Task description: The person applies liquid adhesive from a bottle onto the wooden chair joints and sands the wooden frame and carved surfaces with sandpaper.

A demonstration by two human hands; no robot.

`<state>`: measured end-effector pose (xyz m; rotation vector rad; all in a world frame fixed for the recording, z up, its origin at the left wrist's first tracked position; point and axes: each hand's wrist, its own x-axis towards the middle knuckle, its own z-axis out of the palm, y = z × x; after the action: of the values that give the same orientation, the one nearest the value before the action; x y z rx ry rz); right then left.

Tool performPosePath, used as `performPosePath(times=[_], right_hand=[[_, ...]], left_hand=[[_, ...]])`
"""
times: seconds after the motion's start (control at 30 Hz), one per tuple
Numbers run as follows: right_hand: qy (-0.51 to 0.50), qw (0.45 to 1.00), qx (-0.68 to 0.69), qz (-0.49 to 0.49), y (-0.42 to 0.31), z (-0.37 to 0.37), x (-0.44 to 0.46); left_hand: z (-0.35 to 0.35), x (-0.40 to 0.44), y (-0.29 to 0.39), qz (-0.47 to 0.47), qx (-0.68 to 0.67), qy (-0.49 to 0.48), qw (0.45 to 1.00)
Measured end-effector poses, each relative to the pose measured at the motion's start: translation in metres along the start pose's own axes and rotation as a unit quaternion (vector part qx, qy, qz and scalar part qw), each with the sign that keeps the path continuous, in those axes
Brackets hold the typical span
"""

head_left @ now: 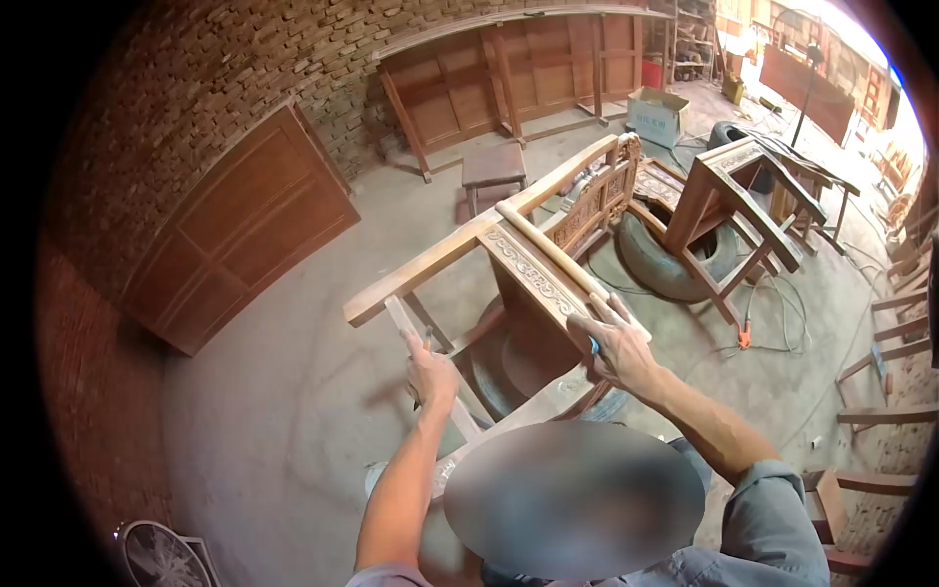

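A carved wooden chair frame (533, 264) lies on its side in front of me, propped over a tire (494, 367). My left hand (431, 378) is closed at its near left part, beside a pale straight rail (399, 315). A thin pencil-like tool (427, 338) sticks out of that fist; its exact kind is unclear. At the near end of a rounded wooden bar (553, 249), my right hand (624, 344) wraps its fingers over the wood. Something small and blue (594, 345) shows by that hand's thumb. A blurred oval hides the area by my body.
A second upturned chair (719, 210) rests on another tire (650, 256) at right. Cables and an orange clamp-like piece (744, 335) lie on the floor. A stool (492, 168), a cardboard box (657, 115) and wooden panels (249, 230) stand toward the brick wall.
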<state>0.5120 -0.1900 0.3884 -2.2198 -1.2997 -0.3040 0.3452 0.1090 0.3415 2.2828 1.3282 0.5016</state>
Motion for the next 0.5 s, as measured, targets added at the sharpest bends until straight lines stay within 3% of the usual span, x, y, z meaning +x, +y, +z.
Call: performPosePath(times=[0.07,0.1,0.37,0.5], right_hand=[[0.002,0.999,0.046,-0.020,0.004,0.001,-0.001],[-0.011,0.999,-0.009,0.047,-0.011,0.001,0.005],[0.014,1.000,0.010,-0.010,-0.005,0.004,0.007],[0.003,1.000,-0.009,0.024,-0.009,0.016,0.026]], left_hand=[[0.002,-0.001,0.000,0.004,-0.002,0.003,1.000],[0.000,-0.001,0.000,0.005,-0.001,0.005,1.000],[0.009,0.001,-0.007,0.031,-0.017,0.034,0.999],[-0.003,-0.005,0.002,0.027,-0.012,0.028,0.999]])
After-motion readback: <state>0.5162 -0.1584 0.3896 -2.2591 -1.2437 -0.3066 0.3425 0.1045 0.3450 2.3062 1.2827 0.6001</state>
